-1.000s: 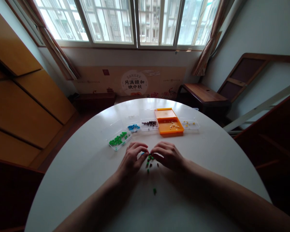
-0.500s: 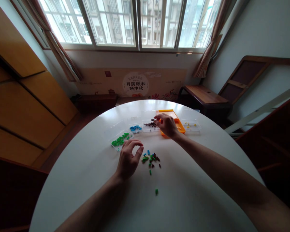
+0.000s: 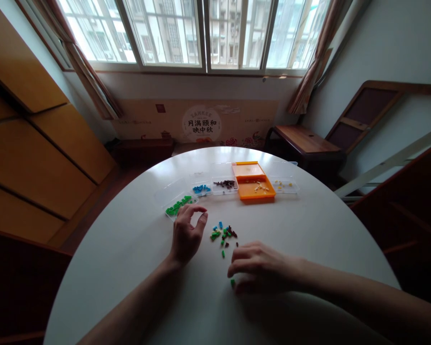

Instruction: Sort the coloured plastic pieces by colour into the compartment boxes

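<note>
Daylit white round tabletop [image 3: 129, 249] filled the lower frame. At lower centre the right hand [image 3: 262, 269] curled half-shut over a lone tiny green plastic brick [image 3: 232, 283]; whether it gripped was unclear. A light fingertip pinch would have suited so small a piece. The left hand [image 3: 187, 235] lay open, empty, up-left.

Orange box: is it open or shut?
Open: the orange plastic box has its lid flipped back flat, and small pale pieces show inside.
</note>
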### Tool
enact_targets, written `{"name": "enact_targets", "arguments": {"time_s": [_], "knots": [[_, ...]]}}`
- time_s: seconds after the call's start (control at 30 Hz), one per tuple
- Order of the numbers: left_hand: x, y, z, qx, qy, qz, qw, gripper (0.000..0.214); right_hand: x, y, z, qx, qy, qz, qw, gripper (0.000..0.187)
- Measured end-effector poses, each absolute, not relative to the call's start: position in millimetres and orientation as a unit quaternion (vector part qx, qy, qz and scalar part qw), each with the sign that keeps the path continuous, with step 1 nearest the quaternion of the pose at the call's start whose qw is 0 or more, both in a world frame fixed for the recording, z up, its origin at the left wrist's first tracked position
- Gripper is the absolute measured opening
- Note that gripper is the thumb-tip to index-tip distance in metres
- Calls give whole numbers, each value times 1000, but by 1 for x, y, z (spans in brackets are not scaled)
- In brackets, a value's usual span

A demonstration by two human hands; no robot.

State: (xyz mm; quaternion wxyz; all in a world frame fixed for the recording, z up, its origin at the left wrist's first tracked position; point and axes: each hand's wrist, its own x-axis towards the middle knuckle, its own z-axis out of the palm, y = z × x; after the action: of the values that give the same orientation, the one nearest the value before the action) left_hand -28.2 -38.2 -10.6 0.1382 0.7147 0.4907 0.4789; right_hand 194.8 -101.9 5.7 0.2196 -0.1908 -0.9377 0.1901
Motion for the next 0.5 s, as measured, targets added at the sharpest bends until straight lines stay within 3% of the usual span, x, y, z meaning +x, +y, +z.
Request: {"name": "enact_targets", "arguments": {"time_s": [0.13, 0.23, 0.4, 0.5], "knots": [[-28, -40, -10, 717, 486, 480, 136, 10, 189, -105, 1, -187, -955, 136, 186, 21], [-28, -40, -8, 719, 483, 483, 127, 9, 185, -96, -5, -213, -933, 170, 234, 21], [-26, -45, -2, 743, 440, 496, 84, 6, 175, -69, -5, -366, -712, 443, 403, 17], [-25, -49, 1, 771, 396, 496, 52, 2, 165, -56, 1, -410, -561, 576, 431, 26]]}}
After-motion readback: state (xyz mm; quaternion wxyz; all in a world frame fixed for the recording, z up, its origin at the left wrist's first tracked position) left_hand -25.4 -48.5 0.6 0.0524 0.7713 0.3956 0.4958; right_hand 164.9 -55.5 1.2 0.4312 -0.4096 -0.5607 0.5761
